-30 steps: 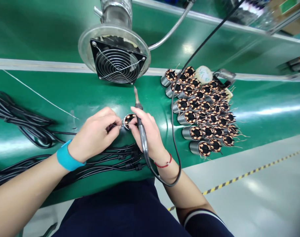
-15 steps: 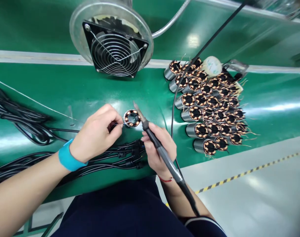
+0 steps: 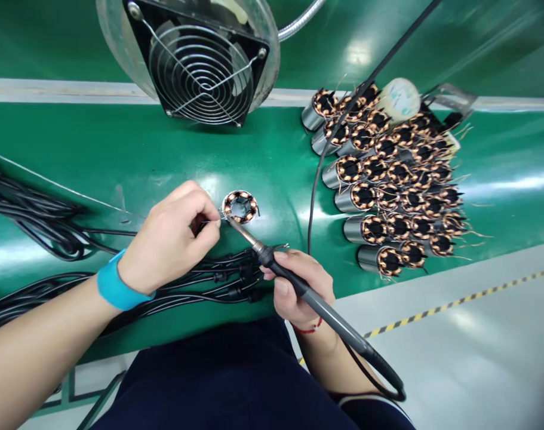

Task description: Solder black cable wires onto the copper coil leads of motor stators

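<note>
A motor stator (image 3: 254, 209) with copper windings stands on the green bench in front of me. My left hand (image 3: 175, 230), with a blue band at the wrist, pinches a thin wire (image 3: 221, 219) at the stator's left edge. Most of that wire is hidden by the fingers. My right hand (image 3: 304, 285) grips a soldering iron (image 3: 294, 278) by its dark handle. The iron's tip reaches the stator's lower left rim, close to the left fingertips; whether it touches, I cannot tell.
Several stators (image 3: 374, 230) in metal cylinders stand in rows on the right. A fan with a wire guard (image 3: 204, 86) hangs at the back. Bundled black cables (image 3: 182, 292) lie at the front left. The iron's black cord (image 3: 314, 197) crosses the bench.
The soldering iron has swung from the stator's upper right side to its lower left rim as my right hand moved down and right. My left hand keeps its pinch. The view has shifted slightly.
</note>
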Available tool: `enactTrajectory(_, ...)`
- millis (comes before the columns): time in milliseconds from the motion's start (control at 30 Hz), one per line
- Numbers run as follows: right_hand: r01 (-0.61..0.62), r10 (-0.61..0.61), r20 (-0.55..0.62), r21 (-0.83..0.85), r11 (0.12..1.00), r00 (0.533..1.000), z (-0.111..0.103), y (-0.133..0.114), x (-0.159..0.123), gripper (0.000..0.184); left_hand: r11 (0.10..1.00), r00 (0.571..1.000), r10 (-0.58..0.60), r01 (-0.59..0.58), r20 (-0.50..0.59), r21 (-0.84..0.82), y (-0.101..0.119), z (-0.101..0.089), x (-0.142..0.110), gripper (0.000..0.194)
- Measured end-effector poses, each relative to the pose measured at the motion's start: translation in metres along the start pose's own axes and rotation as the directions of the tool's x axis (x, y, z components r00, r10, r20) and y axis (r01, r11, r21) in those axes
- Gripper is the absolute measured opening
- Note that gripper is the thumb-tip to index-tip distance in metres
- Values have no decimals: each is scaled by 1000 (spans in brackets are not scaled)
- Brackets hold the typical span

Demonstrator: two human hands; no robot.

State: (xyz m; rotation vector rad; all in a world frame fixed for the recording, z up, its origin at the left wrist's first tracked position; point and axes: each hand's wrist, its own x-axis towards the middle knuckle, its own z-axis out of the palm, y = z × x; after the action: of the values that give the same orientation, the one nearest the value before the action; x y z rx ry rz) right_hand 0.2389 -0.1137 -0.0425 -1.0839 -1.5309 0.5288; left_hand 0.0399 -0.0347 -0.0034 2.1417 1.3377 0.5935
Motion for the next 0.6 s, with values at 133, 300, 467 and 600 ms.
enactTrajectory(133,18,-17,10,-10,1000,1000,1,-1,1,24,1000,1000,-4,4,-6,-1,1,0,1,8)
enactTrajectory(300,35,-34,15,-22,999,999,1,0,1,24,1000,1000,-2,2,-5,-13,1,0,0,8)
enactTrajectory(467,41,-40,22,-31,999,999,1,1,0,24,1000,1000,-2,2,-10,-17,1,1,0,9)
enactTrajectory(600,48,-47,22,-45,998,999,1,1,-1,26,1000,1000,5,-5,-16,-19,1,1,0,9)
